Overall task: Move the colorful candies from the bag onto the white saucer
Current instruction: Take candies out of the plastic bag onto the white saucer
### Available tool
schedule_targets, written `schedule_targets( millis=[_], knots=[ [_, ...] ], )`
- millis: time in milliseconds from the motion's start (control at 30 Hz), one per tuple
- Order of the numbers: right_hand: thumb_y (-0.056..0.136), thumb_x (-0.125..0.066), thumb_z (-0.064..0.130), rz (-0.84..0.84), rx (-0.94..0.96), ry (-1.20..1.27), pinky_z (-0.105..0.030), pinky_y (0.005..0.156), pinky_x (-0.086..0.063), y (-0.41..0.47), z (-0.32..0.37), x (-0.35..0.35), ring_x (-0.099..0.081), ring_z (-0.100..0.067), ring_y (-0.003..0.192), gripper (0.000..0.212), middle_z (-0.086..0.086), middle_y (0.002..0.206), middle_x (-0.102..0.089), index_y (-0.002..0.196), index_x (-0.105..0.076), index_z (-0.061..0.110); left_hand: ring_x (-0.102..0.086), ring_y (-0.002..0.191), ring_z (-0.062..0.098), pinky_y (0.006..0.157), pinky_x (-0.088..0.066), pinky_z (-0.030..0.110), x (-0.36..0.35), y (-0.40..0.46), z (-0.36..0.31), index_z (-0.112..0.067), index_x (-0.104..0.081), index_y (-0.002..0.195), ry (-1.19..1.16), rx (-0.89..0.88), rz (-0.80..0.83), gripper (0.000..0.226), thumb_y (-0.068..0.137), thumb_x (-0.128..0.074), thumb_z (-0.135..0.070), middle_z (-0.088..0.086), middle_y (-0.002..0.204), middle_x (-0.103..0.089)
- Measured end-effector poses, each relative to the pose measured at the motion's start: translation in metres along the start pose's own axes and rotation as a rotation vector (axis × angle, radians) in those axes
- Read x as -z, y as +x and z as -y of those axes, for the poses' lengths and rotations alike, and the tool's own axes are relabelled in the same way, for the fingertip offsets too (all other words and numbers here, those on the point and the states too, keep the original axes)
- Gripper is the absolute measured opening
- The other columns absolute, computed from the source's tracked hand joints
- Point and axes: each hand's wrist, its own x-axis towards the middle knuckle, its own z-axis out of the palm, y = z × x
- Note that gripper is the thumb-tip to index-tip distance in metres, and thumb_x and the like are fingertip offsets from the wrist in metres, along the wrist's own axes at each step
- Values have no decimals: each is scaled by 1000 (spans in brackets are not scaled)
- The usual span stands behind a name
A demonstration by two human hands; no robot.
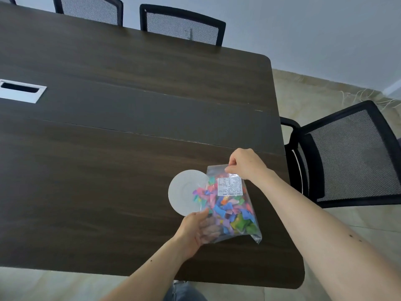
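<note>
Closest to me, both forearms reach out over the near edge of the table [108, 170], and between the hands is the clear bag [233, 205], packed with colorful candies [227, 210] and propped up on the tabletop. I have my left hand [195, 231] cupped around the bag's lower left side, fingers pressed against the plastic, while my right hand [245, 162] pinches the top edge near the white label [229, 186]. Whether that top is open yet, I cannot tell. I see no candy lying on the white saucer [184, 192]; the bag's left side overlaps its right rim, so the few pieces that look to be over it seem to be inside the plastic. By my reading the transfer has not started: everything remains to be moved. Farther out, a black mesh chair [347, 153] stands just beside the table's right end, more chairs line the far side, and a silver cable hatch [21, 90] sits well apart at left. Nothing blocks the saucer but the bag itself.
</note>
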Motion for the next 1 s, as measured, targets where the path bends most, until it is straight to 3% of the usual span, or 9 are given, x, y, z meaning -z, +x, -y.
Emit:
schedule_targets(
  millis=[167,300,600,867,1000],
  knots=[
    [86,-70,22,-2,-7,-20,-30,68,-55,-1,5,4,-69,-21,78,14,-8,83,-71,85,-74,9,-71,106,39,78,-61,45,2,2,0,-8,-54,124,-27,-13,-8,33,95,-61,-20,20,127,-67],
    [86,-69,21,-1,-13,-38,-33,71,-57,-3,7,7,-70,-22,78,14,-8,81,-71,86,-75,8,-71,107,38,83,-60,48,2,3,0,-8,-54,119,-34,-21,-13,27,94,-62,-18,19,128,-66],
    [87,-69,23,-1,-13,-50,-32,70,-56,-5,10,11,-69,-22,78,16,-7,79,-67,88,-73,8,-72,107,36,78,-61,47,-2,-1,-4,-8,-52,123,-58,-16,3,30,95,-61,-13,16,122,-71],
    [88,-69,24,-8,2,-57,-28,65,-51,-7,11,16,-68,-21,77,17,-5,76,-62,89,-72,7,-71,106,36,65,-63,41,-5,-7,-5,-6,-53,124,-70,-27,28,27,97,-58,-10,18,123,-70],
    [88,-69,24,-9,6,-60,-28,66,-52,-8,13,17,-68,-20,76,18,-4,76,-62,89,-73,7,-71,108,35,72,-62,43,-3,-8,-5,-8,-54,121,-59,-29,21,26,96,-60,-11,16,123,-70]
  ],
)
